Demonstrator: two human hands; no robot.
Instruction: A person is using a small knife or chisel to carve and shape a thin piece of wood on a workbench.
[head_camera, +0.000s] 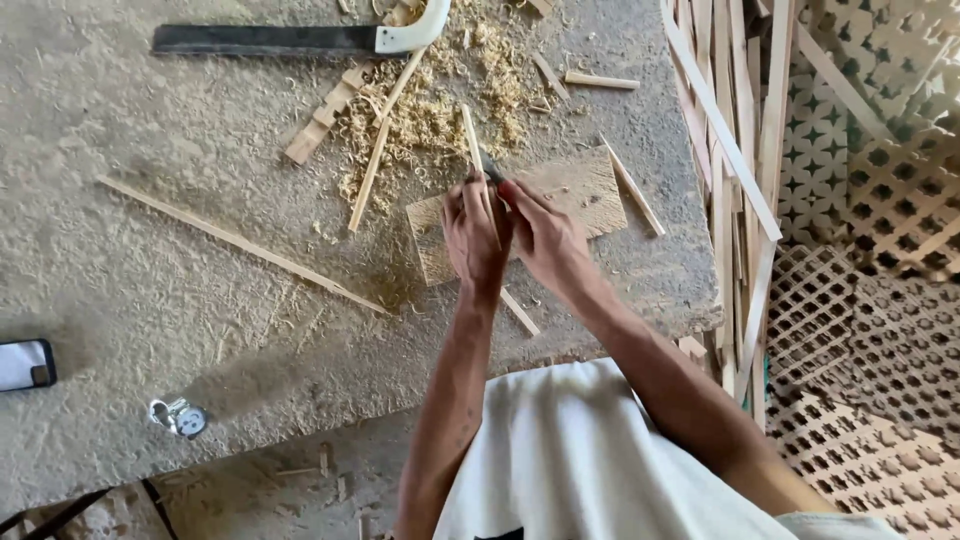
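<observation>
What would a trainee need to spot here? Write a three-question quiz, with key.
1. True or false: both hands grip the thin wooden strip.
2. Beneath the hands lies: A) a flat wooden board, B) a metal tray, C) a cloth.
3. Fill in: the big knife has a ___ handle.

Key: 1 true, the left hand and right hand meet on it. 2 A, the flat wooden board. 3 white.

A woodworking workshop: wood shavings (440, 110) and thin wooden strips (240, 242) litter the rough surface (150, 300), lattice panels (880, 200) stacked alongside.
</observation>
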